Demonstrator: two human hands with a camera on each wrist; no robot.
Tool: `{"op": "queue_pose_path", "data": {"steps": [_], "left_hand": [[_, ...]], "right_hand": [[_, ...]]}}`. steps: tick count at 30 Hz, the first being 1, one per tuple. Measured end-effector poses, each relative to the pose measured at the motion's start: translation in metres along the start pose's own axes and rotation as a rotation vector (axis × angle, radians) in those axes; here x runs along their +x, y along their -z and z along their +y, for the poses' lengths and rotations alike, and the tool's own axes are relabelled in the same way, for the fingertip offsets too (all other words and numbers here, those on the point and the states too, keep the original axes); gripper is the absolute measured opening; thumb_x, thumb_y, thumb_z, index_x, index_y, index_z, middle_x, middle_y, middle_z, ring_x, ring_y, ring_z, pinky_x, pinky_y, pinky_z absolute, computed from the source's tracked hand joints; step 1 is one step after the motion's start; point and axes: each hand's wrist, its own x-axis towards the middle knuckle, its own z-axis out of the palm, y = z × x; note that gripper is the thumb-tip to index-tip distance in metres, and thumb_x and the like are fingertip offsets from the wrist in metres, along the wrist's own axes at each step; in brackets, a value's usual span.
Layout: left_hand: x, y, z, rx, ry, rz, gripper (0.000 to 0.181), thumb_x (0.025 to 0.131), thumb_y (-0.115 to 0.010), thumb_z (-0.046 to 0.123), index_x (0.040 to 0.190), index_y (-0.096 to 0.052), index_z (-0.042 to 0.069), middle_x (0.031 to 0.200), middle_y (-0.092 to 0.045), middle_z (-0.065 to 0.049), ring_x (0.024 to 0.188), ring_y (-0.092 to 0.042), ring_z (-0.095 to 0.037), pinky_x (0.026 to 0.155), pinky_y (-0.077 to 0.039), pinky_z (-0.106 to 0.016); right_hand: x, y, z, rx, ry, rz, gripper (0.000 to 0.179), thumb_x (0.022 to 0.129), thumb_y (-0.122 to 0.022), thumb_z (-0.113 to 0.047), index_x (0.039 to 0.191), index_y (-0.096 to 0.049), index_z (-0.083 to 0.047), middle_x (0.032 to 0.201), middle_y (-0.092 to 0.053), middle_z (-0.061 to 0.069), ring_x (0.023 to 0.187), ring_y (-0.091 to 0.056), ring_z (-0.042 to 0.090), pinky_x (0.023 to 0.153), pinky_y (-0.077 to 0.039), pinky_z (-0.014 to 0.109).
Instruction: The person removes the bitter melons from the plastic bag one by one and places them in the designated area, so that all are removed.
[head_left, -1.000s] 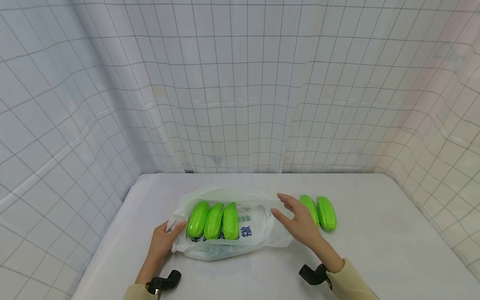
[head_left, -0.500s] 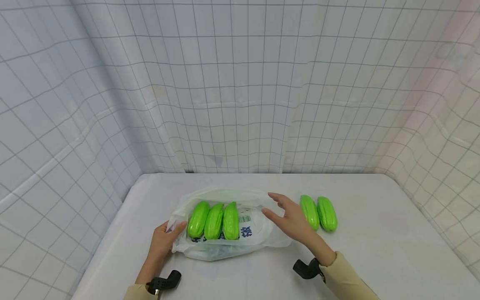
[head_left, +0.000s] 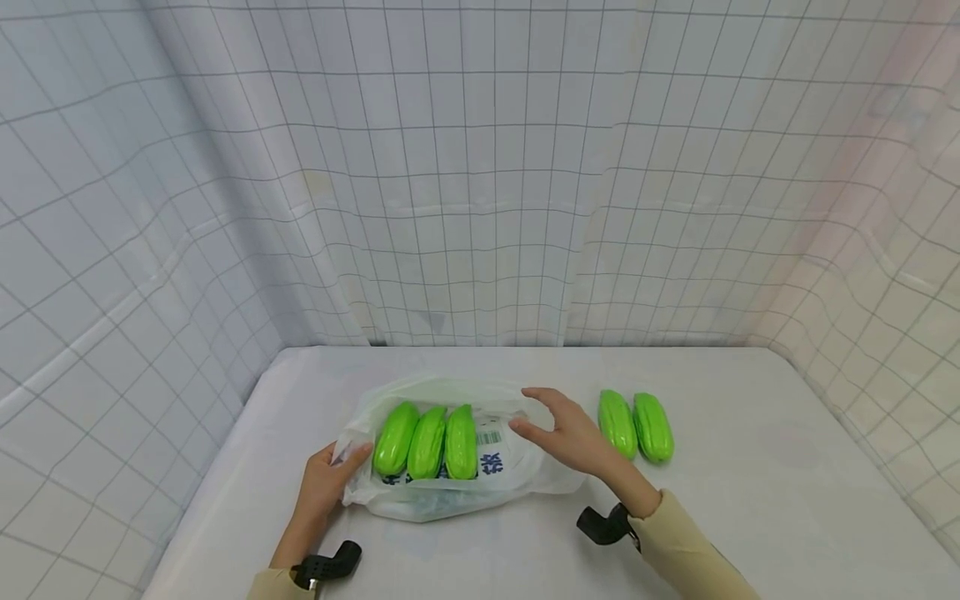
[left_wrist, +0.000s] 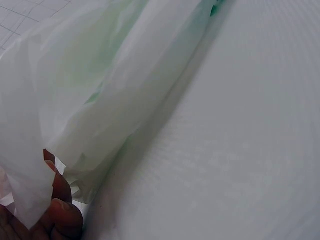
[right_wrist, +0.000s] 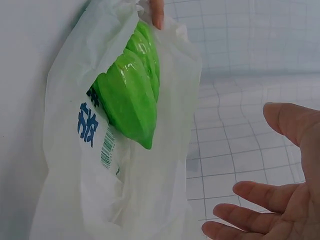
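A white plastic bag (head_left: 442,507) with blue print lies on the table, its mouth spread wide. Three glossy green ridged gourd-like pieces (head_left: 426,443) rest side by side in its left half. My left hand (head_left: 324,483) pinches the bag's left edge; in the left wrist view the bag film (left_wrist: 27,175) passes between the fingers. My right hand (head_left: 572,437) hovers over the bag's right end, thumb and fingers spread apart and holding nothing. The right wrist view also shows this hand (right_wrist: 285,200) bare, beside the bag (right_wrist: 65,165).
Two more green gourd-like pieces (head_left: 617,423) lie side by side on the white table (head_left: 750,467), right of my right hand. Grid-patterned white curtains (head_left: 480,208) stand behind the table and along both sides.
My right hand has moved left, away from the two loose green pieces and further over the bag's right part. My left hand keeps its place on the bag's edge.
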Motion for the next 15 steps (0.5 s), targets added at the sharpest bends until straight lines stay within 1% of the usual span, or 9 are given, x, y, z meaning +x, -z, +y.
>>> {"op": "queue_pose_path", "data": {"steps": [5,10,15], "left_hand": [[0.0001,-0.0006,-0.0012,-0.001,-0.003,0.003,0.062,0.084,-0.069,0.046,0.118,-0.058,-0.004,0.096,-0.064,-0.013,0.074,-0.057,-0.016,0.063,-0.047,-0.027],[0.0000,0.0003,-0.0005,0.014,-0.005,-0.001,0.064,0.085,-0.068,0.047,0.120,-0.057,-0.005,0.099,-0.064,-0.013,0.075,-0.057,-0.016,0.064,-0.047,-0.027],[0.0011,-0.0001,-0.0004,0.007,-0.004,0.001,0.062,0.085,-0.068,0.046,0.120,-0.058,-0.004,0.099,-0.065,-0.014,0.075,-0.057,-0.016,0.065,-0.047,-0.026]], "right_hand": [[0.0041,-0.0036,0.0048,0.008,0.021,-0.078,0.065,0.090,-0.060,-0.049,0.137,-0.047,-0.005,0.138,-0.045,0.010,0.127,-0.041,0.031,0.096,-0.037,0.051],[0.0066,-0.0068,0.0048,0.010,0.042,-0.109,0.065,0.090,-0.060,-0.047,0.137,-0.047,-0.004,0.138,-0.045,0.011,0.126,-0.041,0.031,0.095,-0.037,0.051],[0.0092,-0.0103,0.0021,-0.009,0.069,-0.131,0.062,0.091,-0.060,-0.047,0.136,-0.049,-0.005,0.137,-0.048,0.009,0.127,-0.041,0.028,0.098,-0.035,0.048]]}}
